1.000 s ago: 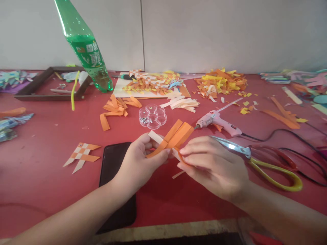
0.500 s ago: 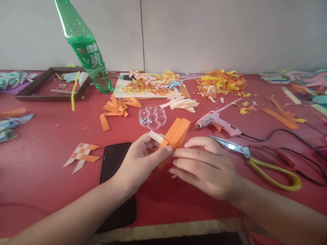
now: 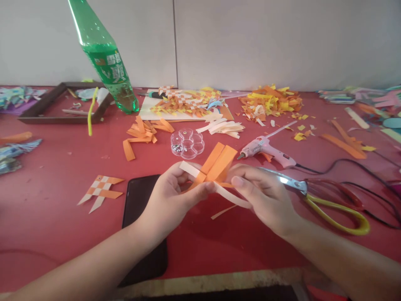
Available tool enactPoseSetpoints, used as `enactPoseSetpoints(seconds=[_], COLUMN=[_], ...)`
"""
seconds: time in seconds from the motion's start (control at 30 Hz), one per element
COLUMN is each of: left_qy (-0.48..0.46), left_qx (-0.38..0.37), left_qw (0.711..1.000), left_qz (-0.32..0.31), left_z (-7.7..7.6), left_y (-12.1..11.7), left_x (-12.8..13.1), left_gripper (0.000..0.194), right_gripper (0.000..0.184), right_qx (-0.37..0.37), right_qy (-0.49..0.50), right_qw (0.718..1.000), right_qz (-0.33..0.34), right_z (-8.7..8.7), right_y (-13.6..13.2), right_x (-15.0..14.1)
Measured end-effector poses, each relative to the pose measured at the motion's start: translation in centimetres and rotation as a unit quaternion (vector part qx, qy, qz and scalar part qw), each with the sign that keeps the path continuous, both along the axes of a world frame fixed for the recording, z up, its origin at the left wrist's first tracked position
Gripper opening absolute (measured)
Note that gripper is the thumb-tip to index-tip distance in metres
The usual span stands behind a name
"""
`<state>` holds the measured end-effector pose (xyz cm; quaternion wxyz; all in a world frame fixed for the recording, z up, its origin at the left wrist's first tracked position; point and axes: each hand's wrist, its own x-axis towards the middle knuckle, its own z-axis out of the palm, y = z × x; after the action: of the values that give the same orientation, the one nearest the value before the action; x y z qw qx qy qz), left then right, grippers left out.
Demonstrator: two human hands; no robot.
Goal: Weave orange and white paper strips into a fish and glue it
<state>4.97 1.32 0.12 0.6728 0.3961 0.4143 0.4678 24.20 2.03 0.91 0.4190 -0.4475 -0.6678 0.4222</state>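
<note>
Between thumb and fingers, my left hand (image 3: 181, 186) pinches a piece of interlaced orange paper strips (image 3: 221, 163) with a cream paper strip (image 3: 233, 197) running through it. My right hand (image 3: 266, 196) is closed on the right side of the piece, its thumb at the end of an orange strip; the cream strip bows below and its far end goes behind my fingers. A loose thin cream strip (image 3: 223, 212) lies on the table under my hands. Left of them lies a woven orange-and-cream paper fish (image 3: 102, 190), beside a black phone (image 3: 140, 200) partly under my left forearm.
Scissors (image 3: 297, 184) and a pink glue gun (image 3: 266, 150) with its cord lie to the right. A clear flower-shaped tray (image 3: 187, 144) sits ahead, near orange strips (image 3: 140, 131) and cream strips (image 3: 224, 127). Further back stand a green bottle (image 3: 109, 67) and a dark frame (image 3: 56, 120).
My right hand has turned and shifted slightly right, its thumb now on top at a strip end. More of the cream strip shows, curving out to the right of the piece.
</note>
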Motion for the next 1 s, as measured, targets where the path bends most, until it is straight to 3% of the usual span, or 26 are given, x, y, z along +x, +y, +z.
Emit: enactPoseSetpoints(seconds=[0.2, 0.47, 0.63, 0.83, 1.0], left_qy=[0.032, 0.04, -0.016, -0.011, -0.011], left_qx=[0.061, -0.017, -0.009, -0.003, -0.016], left_qw=[0.997, 0.998, 0.999, 0.998, 0.999], left_qz=[-0.033, -0.053, -0.047, -0.061, -0.037], left_z=[0.24, 0.36, 0.28, -0.35, -0.19], left_y=[-0.21, -0.32, -0.19, -0.06, -0.04], left_x=[0.01, -0.49, -0.53, -0.34, -0.38], left_gripper=[0.015, 0.023, 0.018, 0.01, 0.014], right_gripper=[0.018, 0.021, 0.022, 0.021, 0.02], right_qx=[-0.152, -0.192, -0.179, -0.168, -0.166], right_qy=[0.108, 0.081, 0.063, 0.044, 0.072], right_qw=[0.979, 0.973, 0.979, 0.983, 0.978], right_qz=[0.079, 0.103, 0.079, 0.057, 0.1], right_z=[-0.23, -0.26, -0.33, -0.57, -0.54], right_y=[-0.12, 0.21, 0.05, -0.23, -0.33], right_x=[-0.25, 0.04, 0.08, -0.13, -0.09])
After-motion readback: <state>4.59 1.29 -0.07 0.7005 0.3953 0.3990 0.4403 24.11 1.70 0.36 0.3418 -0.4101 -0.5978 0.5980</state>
